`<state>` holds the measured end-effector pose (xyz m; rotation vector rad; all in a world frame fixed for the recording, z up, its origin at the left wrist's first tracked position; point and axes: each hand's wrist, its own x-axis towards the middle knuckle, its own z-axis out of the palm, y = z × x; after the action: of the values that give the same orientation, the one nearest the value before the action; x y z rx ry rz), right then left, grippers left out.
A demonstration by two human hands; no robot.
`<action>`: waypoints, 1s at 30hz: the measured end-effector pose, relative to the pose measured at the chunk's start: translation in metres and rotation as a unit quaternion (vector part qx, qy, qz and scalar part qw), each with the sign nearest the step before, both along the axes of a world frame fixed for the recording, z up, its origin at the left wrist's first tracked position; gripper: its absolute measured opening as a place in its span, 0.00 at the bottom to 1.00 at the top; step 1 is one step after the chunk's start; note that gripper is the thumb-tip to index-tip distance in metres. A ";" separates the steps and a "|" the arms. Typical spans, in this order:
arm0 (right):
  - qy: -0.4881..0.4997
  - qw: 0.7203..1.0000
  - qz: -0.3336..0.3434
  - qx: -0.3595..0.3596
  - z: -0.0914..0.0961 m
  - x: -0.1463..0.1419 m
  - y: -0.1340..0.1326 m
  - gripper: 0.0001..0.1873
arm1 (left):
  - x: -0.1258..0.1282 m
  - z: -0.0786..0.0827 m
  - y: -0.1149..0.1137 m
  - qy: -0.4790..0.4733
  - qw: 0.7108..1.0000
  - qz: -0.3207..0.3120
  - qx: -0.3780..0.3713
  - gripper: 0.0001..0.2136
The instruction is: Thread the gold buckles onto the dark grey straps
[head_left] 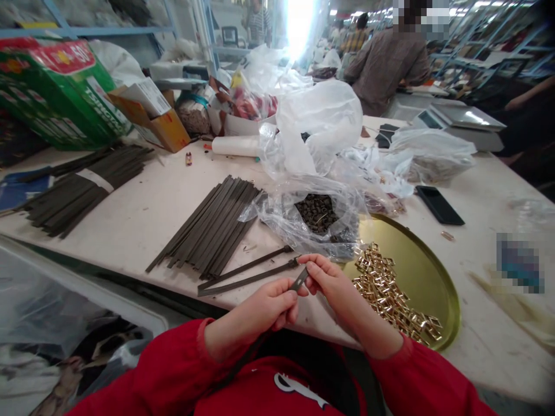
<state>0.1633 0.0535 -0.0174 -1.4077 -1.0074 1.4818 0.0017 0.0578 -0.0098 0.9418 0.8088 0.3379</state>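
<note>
The left hand (280, 303) pinches a dark strap (299, 281) between thumb and curled fingers, while the right hand (325, 278) grips the same piece close to its tip with thumb and forefinger, so neither hand is free. The strap is held up between the two hands, just above the near edge of the counter (125, 222), with a small slot showing in the short stretch between the fingertips; where the rest of its length runs is hard to tell. Working this end well would seem to call for a light, flat pinch on either side of the slot, without twisting, so that the hole faces up and its edges stay square. The left hand is best placed as the steady anchor, leaving the right to do the fine bending. Gripping too near the slot could pinch it narrow or crease the strip. The two straps (248, 279) lying just beyond the hands should be left undisturbed, since the right fingertips are very near the end of the closer one. The gold buckles (384, 294) are heaped on a round tray (422, 248) beside the right forearm, so the elbow ought to stay high enough not to sweep any off. A stack of loose straps (210, 231) and an opened bag (277, 216) of small dark loops (317, 212) lie farther back.
</note>
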 end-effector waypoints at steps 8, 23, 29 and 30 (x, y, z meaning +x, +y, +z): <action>-0.124 0.985 0.005 0.117 0.013 0.029 0.036 0.16 | -0.006 -0.004 0.023 -0.032 0.993 0.071 -0.089 0.17; -0.710 0.672 0.182 0.105 -0.017 0.073 0.135 0.09 | 0.006 0.004 0.041 0.021 0.992 0.123 -0.032 0.09; -0.735 0.642 0.198 0.097 -0.013 0.073 0.140 0.08 | 0.005 0.000 0.043 -0.001 0.989 0.133 -0.069 0.11; -0.735 0.640 0.202 0.098 -0.013 0.073 0.140 0.08 | 0.004 0.000 0.043 -0.005 0.988 0.133 -0.075 0.11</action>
<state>0.2358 0.1935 -0.0304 -2.2413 -2.4560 0.0357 0.0061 0.1009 -0.0102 0.6906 0.9395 0.5061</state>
